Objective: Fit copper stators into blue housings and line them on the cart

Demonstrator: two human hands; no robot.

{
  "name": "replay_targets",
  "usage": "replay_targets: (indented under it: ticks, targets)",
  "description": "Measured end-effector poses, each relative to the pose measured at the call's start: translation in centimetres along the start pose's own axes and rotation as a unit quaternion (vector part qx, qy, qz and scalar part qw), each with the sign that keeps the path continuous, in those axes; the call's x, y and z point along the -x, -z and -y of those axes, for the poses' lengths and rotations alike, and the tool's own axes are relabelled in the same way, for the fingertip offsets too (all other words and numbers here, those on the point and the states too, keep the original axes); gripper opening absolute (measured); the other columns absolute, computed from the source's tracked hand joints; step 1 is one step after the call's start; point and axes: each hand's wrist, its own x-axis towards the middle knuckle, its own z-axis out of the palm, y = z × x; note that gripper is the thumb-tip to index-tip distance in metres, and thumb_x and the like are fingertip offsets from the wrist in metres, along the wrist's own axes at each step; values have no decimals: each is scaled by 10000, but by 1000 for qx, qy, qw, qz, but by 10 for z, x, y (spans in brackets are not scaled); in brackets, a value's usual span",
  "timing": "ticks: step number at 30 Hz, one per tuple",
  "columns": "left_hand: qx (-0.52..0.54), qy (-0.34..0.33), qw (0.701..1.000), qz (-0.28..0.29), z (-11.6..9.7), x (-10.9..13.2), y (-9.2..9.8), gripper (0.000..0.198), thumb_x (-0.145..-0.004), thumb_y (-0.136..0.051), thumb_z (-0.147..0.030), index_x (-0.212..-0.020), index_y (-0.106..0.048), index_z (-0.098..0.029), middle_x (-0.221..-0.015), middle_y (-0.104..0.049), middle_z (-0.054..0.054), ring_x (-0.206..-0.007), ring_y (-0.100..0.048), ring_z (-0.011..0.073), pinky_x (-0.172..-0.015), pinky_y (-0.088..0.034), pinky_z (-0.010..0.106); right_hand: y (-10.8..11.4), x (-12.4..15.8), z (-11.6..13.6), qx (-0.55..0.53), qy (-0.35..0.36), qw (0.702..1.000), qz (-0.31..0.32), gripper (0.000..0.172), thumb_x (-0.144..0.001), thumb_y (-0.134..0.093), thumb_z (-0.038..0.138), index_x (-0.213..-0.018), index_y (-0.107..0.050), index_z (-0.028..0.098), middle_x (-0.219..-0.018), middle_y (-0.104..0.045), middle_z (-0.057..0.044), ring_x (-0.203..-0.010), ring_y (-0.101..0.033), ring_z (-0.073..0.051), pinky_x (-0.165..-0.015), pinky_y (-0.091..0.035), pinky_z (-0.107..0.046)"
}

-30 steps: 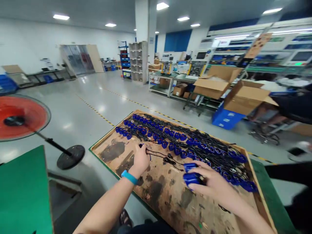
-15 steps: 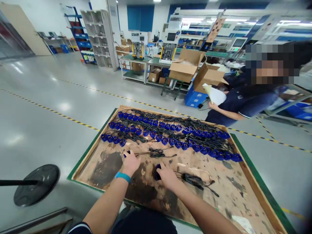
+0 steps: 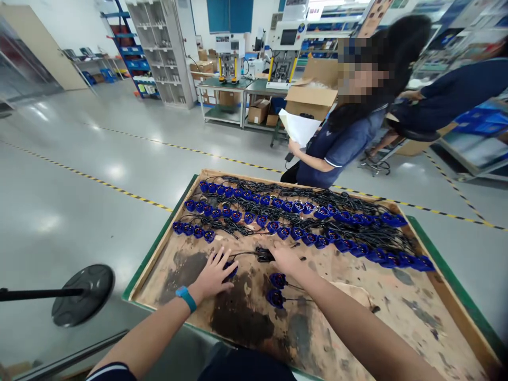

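The person's left hand (image 3: pixel 212 274) lay just below and left of the frame's centre, palm down, its fingers spread wide over a blue part (image 3: pixel 231 270) that was partly hidden beneath them. The right hand (image 3: pixel 284 260), close to the centre, reached to a black cable bundle (image 3: pixel 263 254) on the bench (image 3: pixel 397 338); its fingertips met the bundle, but whether they pinched it or only rested there could not be told. Just below the right hand, a pair of blue parts (image 3: pixel 275 299) lay one under the other, their thin leads running right beneath the forearm. A blue wristband (image 3: pixel 186 299) circled the left wrist. Across the upper part of the bench, rows of similar blue parts (image 3: pixel 297 233) slanted down from left to right, with black cables (image 3: pixel 357 233) heaped between and behind them; a short row (image 3: pixel 188 230) of a few more lay at the left end. A wooden rim (image 3: pixel 159 260) bordered the bench top. Beyond it, at upper right, a co-worker (image 3: pixel 337 153) in a dark blue shirt held a white sheet (image 3: pixel 299 128), and another person (image 3: pixel 468 95) was at the far right edge. A round black stand base (image 3: pixel 85 296) stood on the floor at lower left.
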Motion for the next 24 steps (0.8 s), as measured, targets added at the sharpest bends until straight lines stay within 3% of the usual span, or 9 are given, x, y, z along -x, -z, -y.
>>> replay_targets:
  ticks: [5,8,10,14,18,21,24]
  targets:
    - [-25,200,975,-91,-38,-16,-22,610,-962,-585,-318,-1546,-407,-313,-1667,-257,149,-1537,-209,409,-1150,-376,574,7,-17,17,13,10,1000,-6,514,-821,-652,250,-1323,-607,150,-1219,-680,-186,-1064,-669,-297,-932,-493,-384]
    - [-35,300,947,-107,-53,-38,-25,610,-963,-555,-269,-1553,-401,-272,-1655,-276,183,-1505,-283,412,-1125,-394,595,14,-33,34,17,5,1000,-25,377,-846,-622,237,-1203,-653,120,-1217,-667,-206,-1014,-681,-289,-876,-517,-365]
    - [-33,331,937,-107,-56,-51,-25,645,-946,-559,-252,-1564,-378,-234,-1647,-282,207,-1497,-291,426,-1122,-390,610,18,-45,40,16,4,999,-43,310,-886,-580,219,-1166,-653,109,-1189,-661,-207,-1042,-664,-289,-879,-519,-359]
    - [-21,308,947,-89,-42,-58,-25,792,-825,-557,-82,-1577,-311,-101,-1614,-334,236,-1513,-263,409,-1156,-383,554,25,-63,33,3,3,998,-66,263,-919,-518,141,-1152,-636,112,-1168,-638,-195,-1074,-624,-290,-878,-521,-363]
    - [-42,205,976,-57,-9,-45,-22,730,-821,-447,30,-1537,-368,-94,-1503,-500,203,-1409,-454,308,-1159,-399,467,25,-61,26,-16,-5,996,-88,301,-937,-470,94,-1208,-601,107,-1258,-570,-230,-1177,-561,-319,-941,-497,-409]
    - [-62,170,982,-50,12,-43,-14,627,-883,-505,-55,-1501,-413,-108,-1420,-570,199,-1317,-530,304,-1075,-465,466,19,-50,44,-40,20,995,-94,283,-981,-507,224,-1242,-590,151,-1270,-567,-185,-1165,-572,-291,-971,-487,-386]
    - [-75,176,980,-53,24,-49,-2,567,-910,-569,-155,-1463,-460,-96,-1340,-621,207,-1232,-565,340,-984,-496,496,9,-47,77,-105,65,988,-87,472,-929,-645,438,-1335,-534,224,-1302,-572,-111,-1109,-613,-251,-932,-511,-340]
